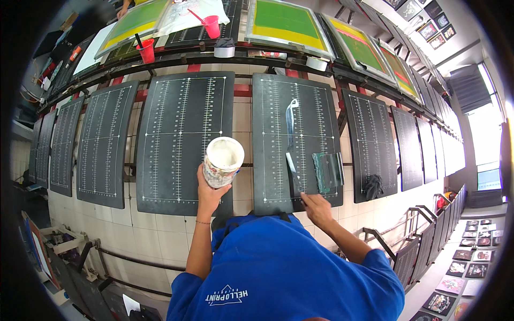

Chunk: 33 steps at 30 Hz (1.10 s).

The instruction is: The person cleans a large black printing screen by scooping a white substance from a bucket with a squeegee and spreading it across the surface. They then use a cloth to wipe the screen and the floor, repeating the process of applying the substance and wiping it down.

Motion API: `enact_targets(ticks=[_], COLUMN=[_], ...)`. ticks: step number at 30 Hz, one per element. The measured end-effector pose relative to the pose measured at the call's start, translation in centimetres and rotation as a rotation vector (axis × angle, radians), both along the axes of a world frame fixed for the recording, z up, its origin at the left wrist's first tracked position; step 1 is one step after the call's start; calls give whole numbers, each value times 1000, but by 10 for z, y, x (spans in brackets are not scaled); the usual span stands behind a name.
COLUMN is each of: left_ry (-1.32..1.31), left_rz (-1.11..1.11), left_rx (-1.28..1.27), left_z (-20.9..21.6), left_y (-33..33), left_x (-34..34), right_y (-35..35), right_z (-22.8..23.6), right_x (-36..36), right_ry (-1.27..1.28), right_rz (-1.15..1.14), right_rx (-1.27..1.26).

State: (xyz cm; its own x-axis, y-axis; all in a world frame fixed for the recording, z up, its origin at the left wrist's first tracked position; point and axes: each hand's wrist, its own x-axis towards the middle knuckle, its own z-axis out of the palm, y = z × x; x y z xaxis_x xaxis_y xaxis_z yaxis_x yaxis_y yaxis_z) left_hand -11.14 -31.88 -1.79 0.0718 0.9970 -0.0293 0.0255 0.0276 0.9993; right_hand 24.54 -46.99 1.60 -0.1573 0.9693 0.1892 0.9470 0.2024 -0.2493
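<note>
My left hand (pixel 212 191) is wrapped round a tub (pixel 220 174) with a smeared, patterned outside and whitish paste inside. It hangs over the gap between two black printing boards. On the right board (pixel 273 171), my right hand (pixel 318 208) grips the near end of a dark spatula (pixel 294 179), whose far tip is coated white. Further off on the same board lies a long, narrow implement (pixel 290 125) with white smears along it. Close beyond my right hand, a squeegee (pixel 327 172) with a dark green, stained face rests on the board.
More ruled black boards stand in a row to both sides, such as the left one (pixel 182 101). A crumpled black cloth (pixel 373 186) lies on one to the right. Framed screens (pixel 289 24), red cups (pixel 211 27) and a white shirt (pixel 187 16) occupy the far row.
</note>
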Motion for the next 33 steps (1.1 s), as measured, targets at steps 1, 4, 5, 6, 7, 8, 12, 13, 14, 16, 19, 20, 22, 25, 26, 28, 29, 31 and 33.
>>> enact_targets(ticks=[1,4,5,6,7,8,12,13,14,16,19,20,22,25,26,28,29,31,33], left_ry=[1,112,143,97,110,120,195,200,206,213,224,227,254,228,210,206,205,144,100], left_rz=[-13,-73,-93,-141,-170,-206,-302,-322,-356,-402,-440,-448,-447,-450,-451,-436,-428,-440,-449], left_rx=[-8,25,35,0,12,26,128,150,150,198,206,196,210,167,147,138,135,104,81], left_z=[0,15,20,24,26,25,38,41,50,58,67,68,65,59,59,54,51,48,47], left_y=[3,11,15,19,23,28,45,49,51,56,61,61,64,62,61,59,59,59,59], left_x=[-2,-9,-13,-14,-15,-15,-19,-18,-16,-16,-21,-23,-22,-18,-15,-6,-1,14,33], right_y=[-8,1,5,12,21,27,62,73,86,106,114,111,105,91,86,80,80,79,80], right_z=[11,74,95,119,140,157,179,182,181,170,156,137,112,102,99,96,96,95,90], right_x=[-1,-19,-30,-44,-59,-71,-110,-117,-120,-125,-134,-129,-113,-97,-93,-86,-82,-72,-53], right_ry=[46,215,311,381,452,478,525,512,454,343,507,719,1096,1485,1569,1687,1710,1758,1768], right_rz=[-34,-171,-298,-331,-362,-349,-255,-224,-224,-215,-375,-429,-577,-701,-725,-751,-765,-799,-772], right_rx=[59,234,169,214,259,250,210,200,166,90,-157,-127,-174,-209,-212,-221,-207,-178,-145])
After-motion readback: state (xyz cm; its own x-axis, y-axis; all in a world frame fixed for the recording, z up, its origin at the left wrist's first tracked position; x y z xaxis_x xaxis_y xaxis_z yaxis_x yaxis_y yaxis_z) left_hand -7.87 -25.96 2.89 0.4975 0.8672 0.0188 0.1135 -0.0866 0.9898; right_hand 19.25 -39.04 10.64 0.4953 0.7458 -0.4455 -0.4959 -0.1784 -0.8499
